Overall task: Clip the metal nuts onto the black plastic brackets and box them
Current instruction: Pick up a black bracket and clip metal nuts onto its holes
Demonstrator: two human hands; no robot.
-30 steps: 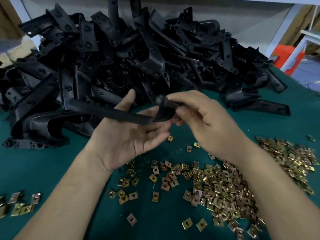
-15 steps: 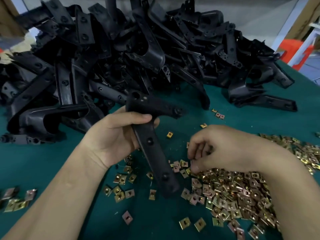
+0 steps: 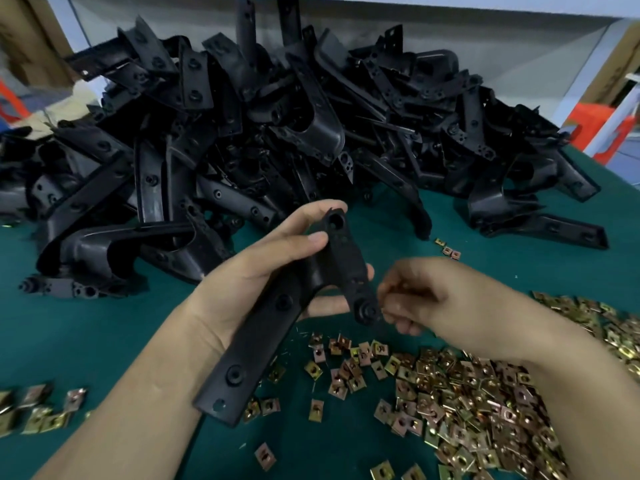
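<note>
Now: bracket's lower lug faces the right hand.
Left hand (image 3: 242, 289) grips bracket (image 3: 258, 344), long axis lower-left to upper-right. Right hand (image 3: 440, 296) sits just beside the lug, fingers curled, blurred; nut unconfirmed. Loose nuts (image 3: 485, 393) below.

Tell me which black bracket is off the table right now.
The bracket gripped in the left hand, held above the loose nuts; every other lies in the heap behind it.
</note>
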